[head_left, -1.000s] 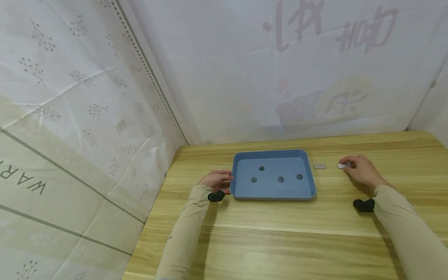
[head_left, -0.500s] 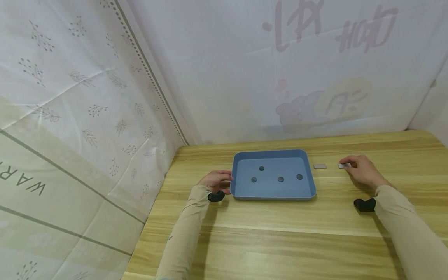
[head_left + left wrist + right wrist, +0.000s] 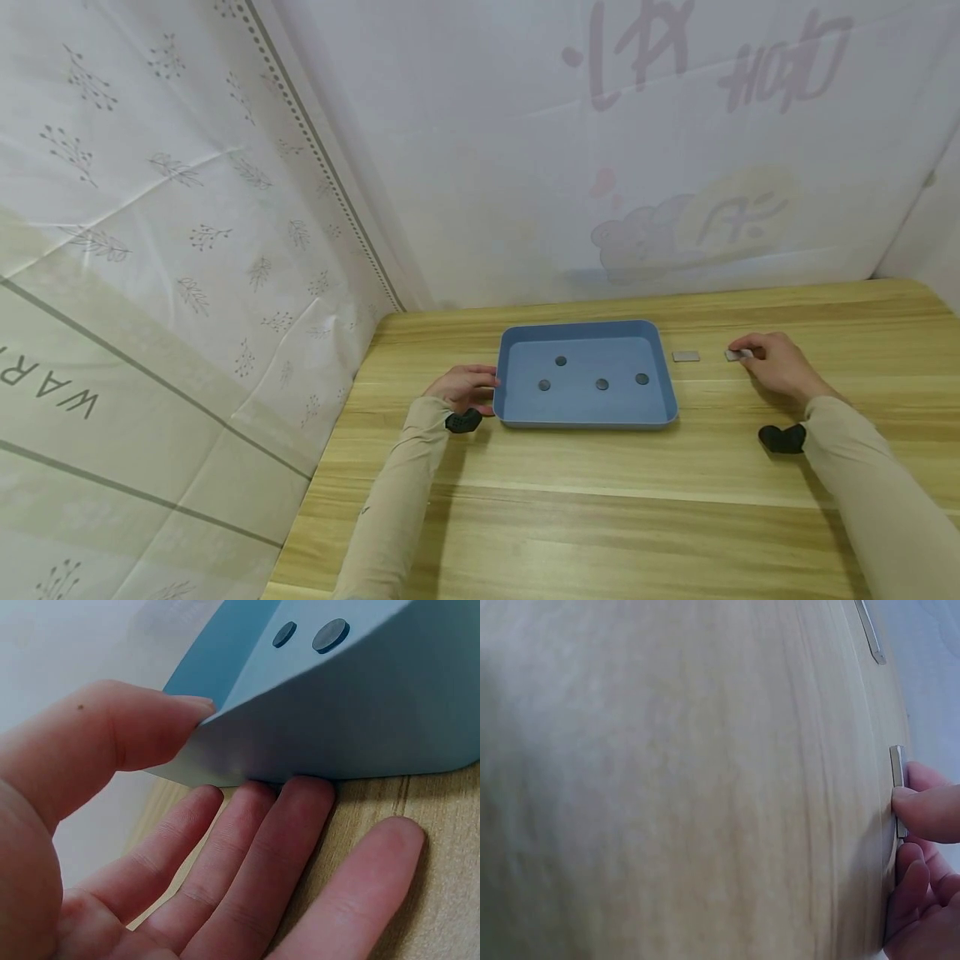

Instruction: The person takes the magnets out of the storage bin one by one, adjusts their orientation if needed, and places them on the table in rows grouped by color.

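Note:
In the head view my left hand [image 3: 461,387] is at the left end of a shallow blue tray [image 3: 585,421]. The left wrist view shows its thumb tip at the rim, while relaxed fingertips touch the foot of the outer wall. To the tray's right, my right hand [image 3: 780,365] pinches a small flat silver rectangular bar [image 3: 898,769] between thumb and fingers, close over the table; the thumb covers the bar's middle. A second, similar bar [image 3: 686,357] lies on the table between the tray and that hand.
Several small dark grey discs, one disc [image 3: 602,384] near the middle, lie spread on the tray's floor. The wood-grain table [image 3: 570,517] ends at the back against a pale printed cloth [image 3: 487,167]. Another patterned cloth [image 3: 187,250] hangs along the left side.
My right hand has shifted very slightly to the right with the bar in its fingers. The left hand, the tray and the discs stay where they were.

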Tool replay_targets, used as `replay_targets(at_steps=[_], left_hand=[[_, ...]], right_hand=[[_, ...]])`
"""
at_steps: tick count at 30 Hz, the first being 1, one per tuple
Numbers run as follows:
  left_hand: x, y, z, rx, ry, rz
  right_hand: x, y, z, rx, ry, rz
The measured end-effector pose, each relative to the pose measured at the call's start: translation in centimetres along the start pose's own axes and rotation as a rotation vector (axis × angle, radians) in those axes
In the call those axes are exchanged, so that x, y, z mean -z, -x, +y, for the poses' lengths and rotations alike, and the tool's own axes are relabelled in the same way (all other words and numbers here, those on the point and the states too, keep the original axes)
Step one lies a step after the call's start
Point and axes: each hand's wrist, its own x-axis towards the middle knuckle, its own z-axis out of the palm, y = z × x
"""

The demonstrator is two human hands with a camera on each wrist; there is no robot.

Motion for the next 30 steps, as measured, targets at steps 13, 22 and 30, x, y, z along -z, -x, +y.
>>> replay_targets(at_steps=[13, 22, 30], left_hand=[[0.03, 0.13, 0.07, -0.007, -0.004, -0.011], [0.07, 0.08, 0.17, -0.004, 0.004, -0.009], [0.06, 0.07, 0.05, 0.002, 0.005, -0.009]], right_hand=[[-0.09, -0.02, 0.0, -0.023, -0.001, -0.023], [-0.17, 0.0, -0.05, -0.022, 0.002, -0.014], [-0.27, 0.11, -0.01, -0.03, 0.001, -0.001]])
